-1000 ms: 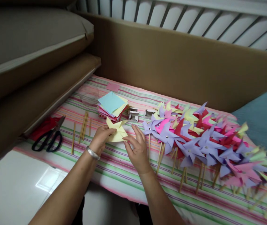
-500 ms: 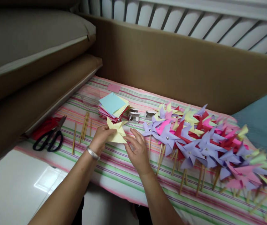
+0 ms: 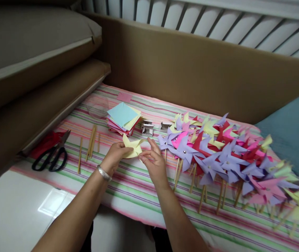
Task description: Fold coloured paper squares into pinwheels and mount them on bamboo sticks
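Observation:
A pale yellow paper pinwheel (image 3: 132, 146) with folded blades is held up over the striped cloth (image 3: 128, 178). My left hand (image 3: 116, 154), with a silver bracelet at its wrist, grips it from the left, thumb on top. On the other side, my right hand (image 3: 153, 159) pinches the pinwheel's right edge between thumb and forefinger, its other fingers raised. Just behind the hands lies a stack of coloured paper squares (image 3: 123, 115), light blue on top. Two small opened boxes (image 3: 147, 128) sit to the right of the stack; their contents are too small to make out.
Finished pinwheels on sticks (image 3: 217, 157), in purple, pink, red and yellow, cover the right side. Loose wooden sticks (image 3: 91, 141) and black-handled scissors (image 3: 52, 155) lie on the left, by a red bag (image 3: 42, 145). Stacked brown cushions (image 3: 46, 77) and a brown backboard (image 3: 191, 73) border the cloth.
My right hand has come in to the pinwheel, and its thumb and forefinger have closed on the right edge. The blades there look more folded in. The view has shifted slightly.

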`<state>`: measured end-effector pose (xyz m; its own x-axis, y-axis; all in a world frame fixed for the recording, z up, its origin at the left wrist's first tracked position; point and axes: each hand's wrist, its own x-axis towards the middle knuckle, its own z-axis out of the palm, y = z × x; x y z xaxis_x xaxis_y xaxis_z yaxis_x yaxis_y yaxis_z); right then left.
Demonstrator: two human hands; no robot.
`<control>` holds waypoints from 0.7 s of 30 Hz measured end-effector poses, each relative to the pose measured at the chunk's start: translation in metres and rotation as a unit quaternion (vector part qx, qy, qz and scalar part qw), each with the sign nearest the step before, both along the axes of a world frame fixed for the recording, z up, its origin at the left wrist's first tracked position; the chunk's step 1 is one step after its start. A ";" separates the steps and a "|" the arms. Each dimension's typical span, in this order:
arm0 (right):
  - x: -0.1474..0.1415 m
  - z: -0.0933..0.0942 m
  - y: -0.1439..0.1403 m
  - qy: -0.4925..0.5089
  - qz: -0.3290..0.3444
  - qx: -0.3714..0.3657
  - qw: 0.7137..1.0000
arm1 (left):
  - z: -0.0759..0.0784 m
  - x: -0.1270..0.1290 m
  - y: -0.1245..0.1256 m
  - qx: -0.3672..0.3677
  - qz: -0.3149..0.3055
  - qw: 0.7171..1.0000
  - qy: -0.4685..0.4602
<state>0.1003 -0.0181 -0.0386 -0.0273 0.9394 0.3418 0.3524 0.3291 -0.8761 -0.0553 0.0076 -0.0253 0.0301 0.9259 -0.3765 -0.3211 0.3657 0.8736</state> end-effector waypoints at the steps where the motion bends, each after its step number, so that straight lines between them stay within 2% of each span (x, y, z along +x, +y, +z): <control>1: 0.000 0.000 0.000 0.009 -0.004 -0.009 1.000 | 0.000 0.002 -0.001 0.003 -0.005 1.000 -0.003; 21: 0.000 0.005 -0.002 -0.126 -0.068 0.015 0.990 | -0.002 0.016 -0.008 -0.007 -0.046 0.999 -0.001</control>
<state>0.1006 -0.0205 -0.0333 0.0102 0.9298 0.3679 0.6004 0.2885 -0.7458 -0.0392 -0.0001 -0.0276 0.1155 0.9140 -0.3889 -0.2882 0.4055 0.8675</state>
